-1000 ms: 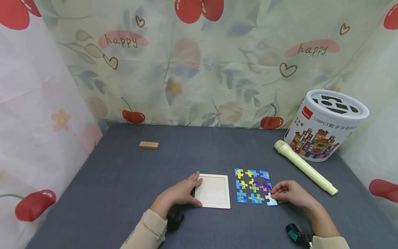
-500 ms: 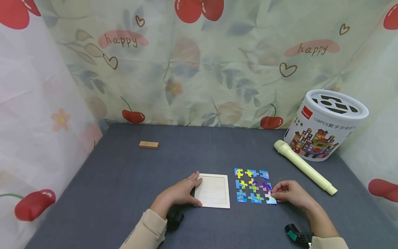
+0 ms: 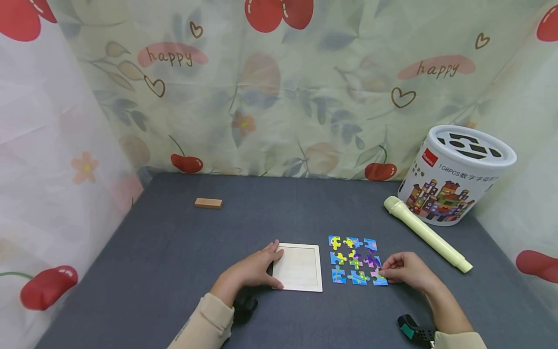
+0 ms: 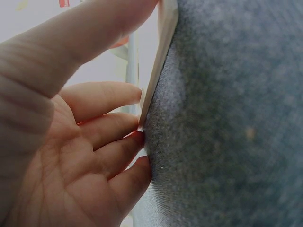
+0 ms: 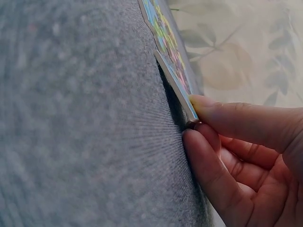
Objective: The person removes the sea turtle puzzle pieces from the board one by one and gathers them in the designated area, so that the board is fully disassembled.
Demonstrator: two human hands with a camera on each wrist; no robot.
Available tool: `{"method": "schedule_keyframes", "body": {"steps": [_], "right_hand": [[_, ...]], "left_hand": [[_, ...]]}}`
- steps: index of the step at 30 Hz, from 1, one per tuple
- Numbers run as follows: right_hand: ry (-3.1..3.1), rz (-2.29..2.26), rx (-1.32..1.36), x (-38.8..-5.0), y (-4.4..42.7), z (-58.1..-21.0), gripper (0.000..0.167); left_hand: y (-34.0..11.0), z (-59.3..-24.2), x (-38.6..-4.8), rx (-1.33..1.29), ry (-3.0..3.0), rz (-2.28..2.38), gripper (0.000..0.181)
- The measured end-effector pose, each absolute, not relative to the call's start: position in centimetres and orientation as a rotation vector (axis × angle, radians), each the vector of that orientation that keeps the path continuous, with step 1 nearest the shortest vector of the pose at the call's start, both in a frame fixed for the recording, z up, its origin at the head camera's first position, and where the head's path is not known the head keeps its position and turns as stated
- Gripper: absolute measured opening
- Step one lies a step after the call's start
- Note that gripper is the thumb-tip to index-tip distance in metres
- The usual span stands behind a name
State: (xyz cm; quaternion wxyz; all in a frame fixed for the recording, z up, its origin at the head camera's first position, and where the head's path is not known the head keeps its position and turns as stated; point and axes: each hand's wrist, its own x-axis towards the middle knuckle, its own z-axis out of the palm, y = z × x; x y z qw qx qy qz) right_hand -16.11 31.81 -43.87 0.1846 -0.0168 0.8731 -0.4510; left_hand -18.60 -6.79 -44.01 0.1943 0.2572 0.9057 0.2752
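My left hand (image 3: 255, 269) holds a shallow square wooden puzzle tray (image 3: 298, 267) by its left side, thumb at the near corner and forefinger at the far one. In the left wrist view, the fingertips (image 4: 137, 118) meet the edge of the tray (image 4: 158, 61). To the tray's right, several colourful jigsaw pieces (image 3: 355, 261) lie in loose rows, slightly apart. My right hand (image 3: 407, 271) pinches the near right corner jigsaw piece (image 3: 380, 278) between thumb and finger. The right wrist view shows this piece (image 5: 177, 87) tilted, its gripped end raised off the cloth.
A wooden block (image 3: 209, 203) lies at the back left of the dark table (image 3: 174, 257). On the right, a pale yellow microphone-shaped stick (image 3: 429, 235) leans near a large white tub (image 3: 457, 177). A printed curtain (image 3: 279, 97) stands behind.
The pinched corner piece has shifted slightly to the left, closer to its neighbours, along with my right hand. My left hand and the tray stay in place.
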Motion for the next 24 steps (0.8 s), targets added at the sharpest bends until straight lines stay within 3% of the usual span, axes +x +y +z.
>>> {"method": "schedule_keyframes", "body": {"steps": [24], "right_hand": [[2.468,-1.267,-0.049,-15.92,31.95,-44.37,0.025]], "left_hand": [[-7.14,-43.89,-18.52,0.706,2.513,0.786,0.084]]}}
